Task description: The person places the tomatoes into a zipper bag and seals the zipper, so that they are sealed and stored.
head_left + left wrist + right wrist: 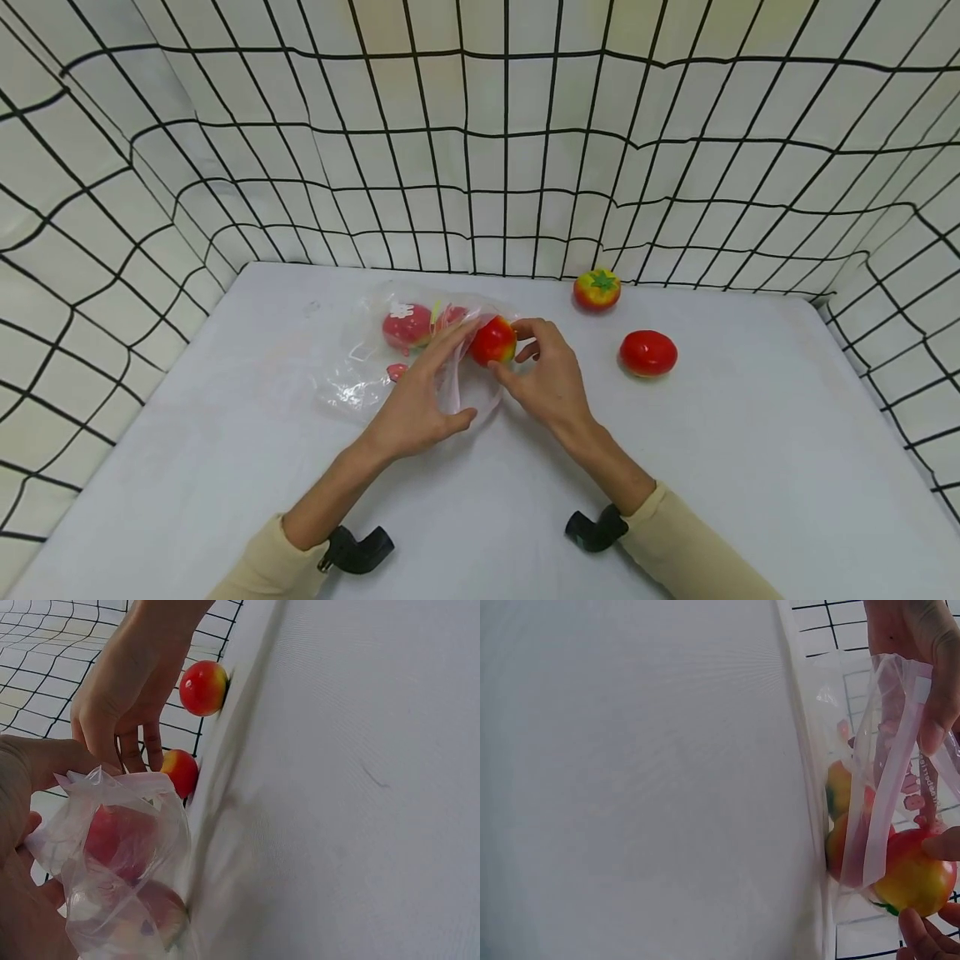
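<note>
A clear zip bag with pink prints lies on the white table. My left hand holds its mouth, the pink-white zip strip running beside the thumb. In my right hand, thumb and fingertips pinch a red-and-yellow toy tomato at the bag's mouth; the right wrist view shows its green leaf low on one side. More rounded red-yellow fruits show through the plastic, partly hidden by prints and folds. Right of the hands lie a tomato with a green star-shaped top and a smooth red oval one.
A black grid net over white walls encloses the back and sides of the table. Black curved mounts sit at both wrists, by the beige sleeves.
</note>
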{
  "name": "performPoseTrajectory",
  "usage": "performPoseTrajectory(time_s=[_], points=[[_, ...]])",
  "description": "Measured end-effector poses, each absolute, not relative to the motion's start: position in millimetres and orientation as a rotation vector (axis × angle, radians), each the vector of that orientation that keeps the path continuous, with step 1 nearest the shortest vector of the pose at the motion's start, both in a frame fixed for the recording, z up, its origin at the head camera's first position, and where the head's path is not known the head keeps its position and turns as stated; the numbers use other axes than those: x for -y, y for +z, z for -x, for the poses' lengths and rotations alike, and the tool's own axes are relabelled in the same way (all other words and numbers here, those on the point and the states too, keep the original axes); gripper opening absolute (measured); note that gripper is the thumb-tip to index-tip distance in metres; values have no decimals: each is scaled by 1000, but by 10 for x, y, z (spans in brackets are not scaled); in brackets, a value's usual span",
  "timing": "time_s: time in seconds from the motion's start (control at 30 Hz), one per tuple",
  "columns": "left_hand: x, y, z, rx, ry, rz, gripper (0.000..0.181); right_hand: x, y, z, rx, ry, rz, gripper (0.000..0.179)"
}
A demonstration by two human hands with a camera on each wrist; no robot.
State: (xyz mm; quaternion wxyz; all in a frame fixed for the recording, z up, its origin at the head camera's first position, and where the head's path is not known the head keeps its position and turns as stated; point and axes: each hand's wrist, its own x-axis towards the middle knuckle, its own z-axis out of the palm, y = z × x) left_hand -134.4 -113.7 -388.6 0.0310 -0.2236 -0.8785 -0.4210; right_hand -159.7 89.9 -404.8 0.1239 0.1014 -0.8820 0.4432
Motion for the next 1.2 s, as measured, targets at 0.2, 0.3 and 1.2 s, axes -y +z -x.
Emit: performPoseTrajectory(time_s=[0.2,0.3,1.2], points=[[1140,-3888,1357,2705,-1317,684,111,-906,-4063,1607,2551,1324,-330,59],[1156,-3881,1366,2712,-1317,669,111,-921,-4076,1616,2555,1365,-390,59],[1226,-3874,1367,2720,-1316,692,112,-848,-4071,1608,2720,1261,-407,69]])
